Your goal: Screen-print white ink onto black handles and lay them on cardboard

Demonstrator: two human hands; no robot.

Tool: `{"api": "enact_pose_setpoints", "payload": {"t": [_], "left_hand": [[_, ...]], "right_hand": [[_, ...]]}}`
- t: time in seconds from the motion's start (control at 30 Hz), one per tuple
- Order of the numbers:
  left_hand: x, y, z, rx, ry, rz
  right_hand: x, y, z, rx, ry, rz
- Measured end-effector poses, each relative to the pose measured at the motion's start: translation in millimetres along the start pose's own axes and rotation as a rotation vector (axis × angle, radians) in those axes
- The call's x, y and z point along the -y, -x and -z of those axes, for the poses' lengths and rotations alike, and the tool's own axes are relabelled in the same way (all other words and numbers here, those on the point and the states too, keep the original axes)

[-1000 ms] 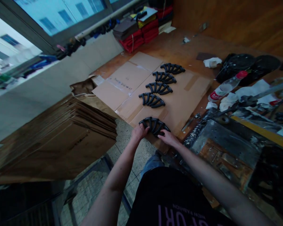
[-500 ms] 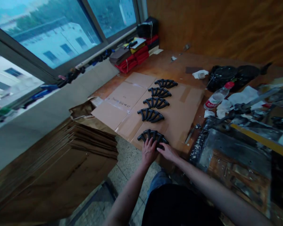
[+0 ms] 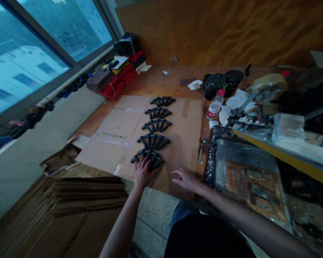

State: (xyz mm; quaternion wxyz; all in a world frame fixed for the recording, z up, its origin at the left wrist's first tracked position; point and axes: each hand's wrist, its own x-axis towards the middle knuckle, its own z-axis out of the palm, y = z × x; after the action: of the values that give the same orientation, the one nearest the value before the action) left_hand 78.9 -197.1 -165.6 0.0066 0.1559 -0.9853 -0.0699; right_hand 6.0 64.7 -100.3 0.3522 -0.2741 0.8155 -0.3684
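My right hand (image 3: pixel 185 178) has lifted off, fingers spread, holding nothing; my left hand (image 3: pixel 141 171) rests flat, ungripping, on the nearest black fan-shaped part (image 3: pixel 148 158).

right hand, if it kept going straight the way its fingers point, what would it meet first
The right hand points left over the cardboard, toward the nearest black fan-shaped part under the left hand. It would probably meet that part or the left hand first; depth is unclear.

Black fan-shaped parts (image 3: pixel 147 158), matt, look like moulded plastic or coated metal; can't tell which. Laid on flattened brown cardboard (image 3: pixel 118 125), dull paper finish with tape strips, over a worn wooden table (image 3: pixel 156 80). Clear plastic bottle (image 3: pixel 214 105) with red cap; paint-crusted, rough metal plate (image 3: pixel 247 165) alongside.
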Motion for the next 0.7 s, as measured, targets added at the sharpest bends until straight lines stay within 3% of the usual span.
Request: {"api": "enact_pose_setpoints", "payload": {"t": [0.07,0.17,0.33,0.43,0.6,0.7], "left_hand": [[-17.5,-8.1,10.1,-0.071,-0.002,0.002],[-49.1,-39.1,23.3,-0.135,-0.011,-0.009],[-87.3,-102.1,28.1,-0.084,-0.110,0.044],[-85.3,-118.9,24.6,-0.072,-0.157,0.076],[-59.7,-119.5,17.6,-0.029,-0.203,0.095],[-63.6,-118.9,13.1,-0.072,-0.212,0.088]], "right_hand": [[-9.0,15.8,12.8,-0.054,-0.032,-0.002],[-20.1,29.0,23.9,-0.136,-0.081,0.006],[-25.8,34.1,30.2,-0.192,-0.151,0.009],[-24.6,42.7,38.5,-0.237,-0.188,-0.019],[-23.2,77.9,56.7,-0.354,-0.193,-0.076],[-34.1,107.4,73.5,-0.428,-0.176,-0.108]]}}
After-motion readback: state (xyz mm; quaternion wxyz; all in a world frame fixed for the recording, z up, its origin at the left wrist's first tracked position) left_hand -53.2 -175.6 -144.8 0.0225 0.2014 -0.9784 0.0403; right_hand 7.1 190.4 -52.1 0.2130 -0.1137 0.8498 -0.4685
